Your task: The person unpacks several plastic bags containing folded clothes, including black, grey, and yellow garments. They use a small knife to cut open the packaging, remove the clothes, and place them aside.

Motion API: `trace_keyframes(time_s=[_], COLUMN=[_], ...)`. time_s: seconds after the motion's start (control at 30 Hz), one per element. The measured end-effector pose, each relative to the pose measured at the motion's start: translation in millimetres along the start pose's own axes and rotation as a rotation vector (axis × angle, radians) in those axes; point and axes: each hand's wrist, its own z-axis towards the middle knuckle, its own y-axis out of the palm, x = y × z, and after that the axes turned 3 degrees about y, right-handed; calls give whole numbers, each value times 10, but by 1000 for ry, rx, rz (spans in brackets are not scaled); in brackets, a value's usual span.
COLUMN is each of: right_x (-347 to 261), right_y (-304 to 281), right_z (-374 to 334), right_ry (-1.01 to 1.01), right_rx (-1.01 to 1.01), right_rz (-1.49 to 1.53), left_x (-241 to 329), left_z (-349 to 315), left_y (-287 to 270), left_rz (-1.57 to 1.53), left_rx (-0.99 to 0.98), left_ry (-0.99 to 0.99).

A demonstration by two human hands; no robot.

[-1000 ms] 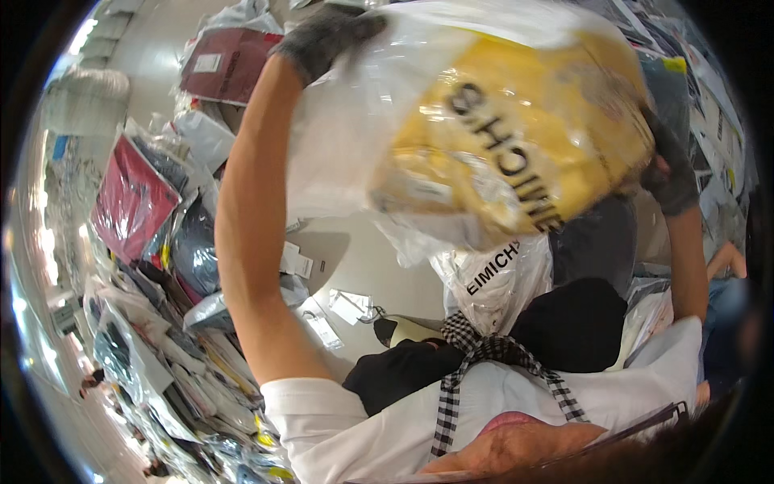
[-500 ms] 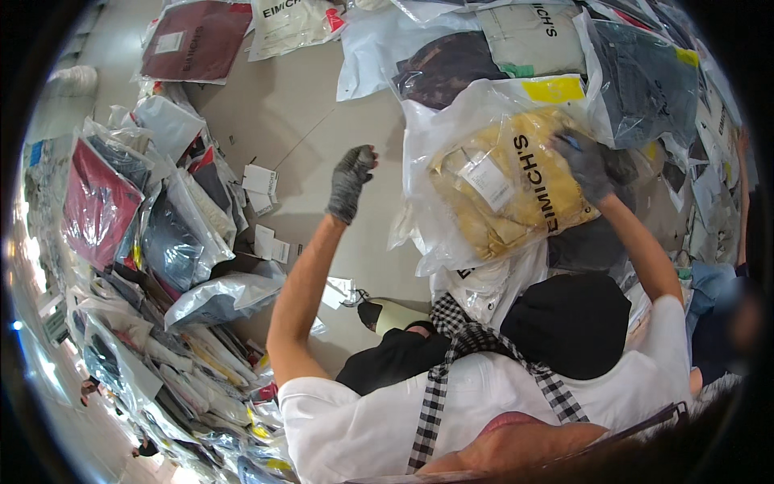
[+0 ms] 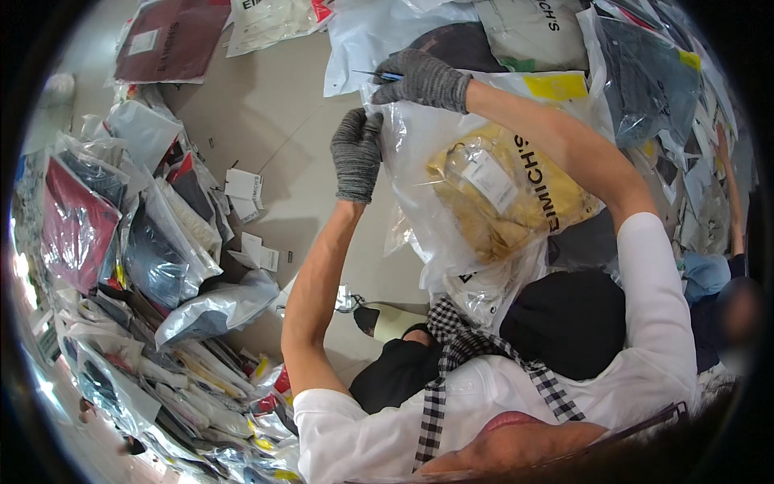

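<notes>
In front of me lies a clear plastic bag [image 3: 411, 153] with a folded yellow garment [image 3: 472, 230] inside, dark lettering on it and a white label [image 3: 488, 182] showing through. My left hand [image 3: 357, 157], in a grey knit glove, is closed at the bag's far left corner, thumb and fingers pinching its edge. Just beyond it my right hand [image 3: 423, 79], gloved alike, grips a slim blue pointed tool [image 3: 391, 77], like a pen or small blade; its exact kind is unclear. The tool's tip points left, above the bag's corner.
Bagged garments pile up on the left [image 3: 173, 242]. More lie at the back: a maroon one [image 3: 173, 40], a beige one [image 3: 532, 32] and a dark grey one [image 3: 649, 73]. Paper tags [image 3: 243, 194] lie on the tiled floor [image 3: 298, 169]. Another person [image 3: 713, 298] sits at the right edge.
My right hand has moved left from the yellow garment to the bag's far left corner, with the blue tool. My left hand has come to the bag's edge and closed there.
</notes>
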Motion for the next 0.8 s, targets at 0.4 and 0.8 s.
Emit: trace_keyframes(time_s=[0.4, 0.8], right_x=[208, -165], right_y=[102, 183], right_z=[338, -718], right_ry=[390, -213], right_rx=[397, 688], right_rz=[320, 27], left_x=[-166, 159], left_z=[-688, -1922], left_y=[-46, -231], left_rz=[437, 269], left_rx=[-32, -351], left_ry=[215, -48])
